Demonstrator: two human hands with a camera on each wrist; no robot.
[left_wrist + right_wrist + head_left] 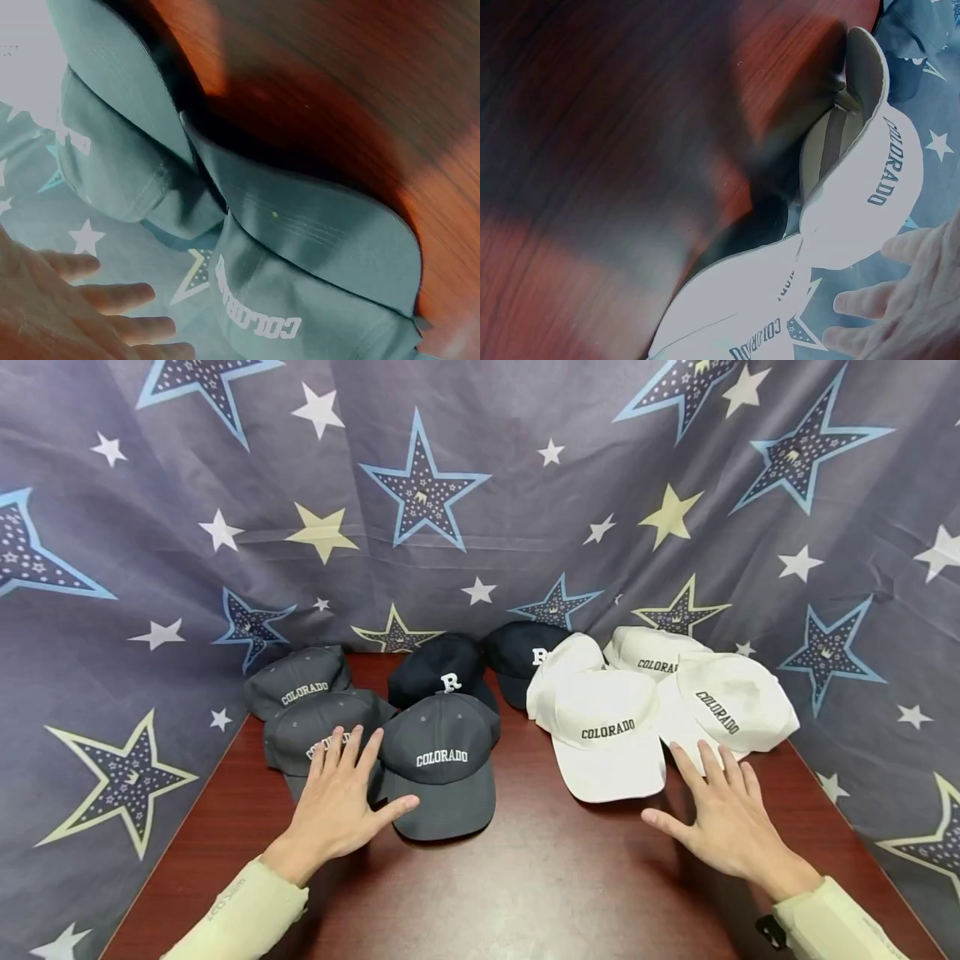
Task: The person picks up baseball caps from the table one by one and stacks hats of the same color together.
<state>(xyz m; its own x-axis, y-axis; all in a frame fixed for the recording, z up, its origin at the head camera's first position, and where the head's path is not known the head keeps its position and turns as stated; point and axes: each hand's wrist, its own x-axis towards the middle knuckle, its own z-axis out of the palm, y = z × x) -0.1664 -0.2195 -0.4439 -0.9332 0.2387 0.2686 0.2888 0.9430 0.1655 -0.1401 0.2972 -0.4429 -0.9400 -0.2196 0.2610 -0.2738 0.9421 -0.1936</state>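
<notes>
My left hand is held over the table with spread fingers and nothing in its grasp. It overlaps a dark grey baseball cap; its thumb lies across the brim of the front grey cap in the head view. A third grey cap sits behind. My right hand, also spread and holding nothing, is near the brim of the rightmost white cap. Beside that one lies a white cap with its brim toward me. Grey and white caps read COLORADO.
Two navy caps with a white R stand at the back middle. More white caps are behind the front ones. The dark red wooden table meets a star-patterned cloth at its back and sides.
</notes>
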